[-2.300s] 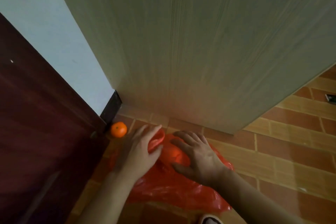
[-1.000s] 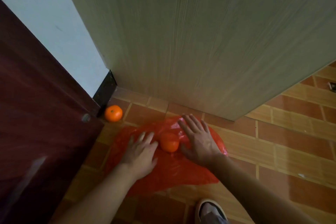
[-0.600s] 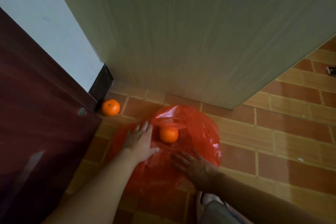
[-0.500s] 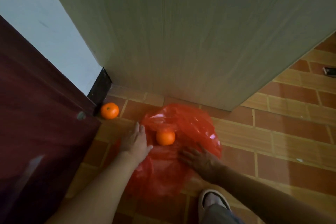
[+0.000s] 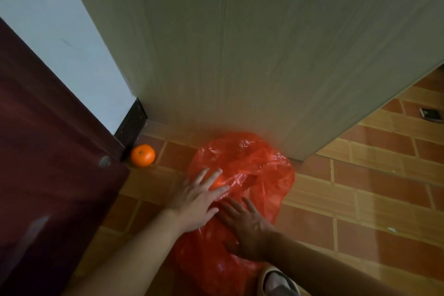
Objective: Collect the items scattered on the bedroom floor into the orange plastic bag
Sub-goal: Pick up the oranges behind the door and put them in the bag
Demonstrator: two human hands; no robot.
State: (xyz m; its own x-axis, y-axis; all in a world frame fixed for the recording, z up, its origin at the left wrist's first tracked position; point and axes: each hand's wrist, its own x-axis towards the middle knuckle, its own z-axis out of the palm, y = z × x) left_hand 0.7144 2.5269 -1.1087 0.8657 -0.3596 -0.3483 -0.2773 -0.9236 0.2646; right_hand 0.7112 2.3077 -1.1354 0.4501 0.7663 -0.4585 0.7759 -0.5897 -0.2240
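Orange plastic bag (image 5: pixel 242 175) lies crumpled on the tiled floor at the foot of the pale wooden door (image 5: pixel 264 43). Left hand (image 5: pixel 195 199) and right hand (image 5: pixel 247 223) press it flat, fingers straight, gripping nothing. A small round orange fruit (image 5: pixel 142 155) left of the door may roll away if nudged, and thin plastic can slip.

shoe (image 5: pixel 276 282) cut off, far obj (image 5: pixel 431 115) unclear

Both hands (image 5: pixel 197 202) lie flat on the orange bag (image 5: pixel 249 166); a tangerine (image 5: pixel 142 155) sits apart.
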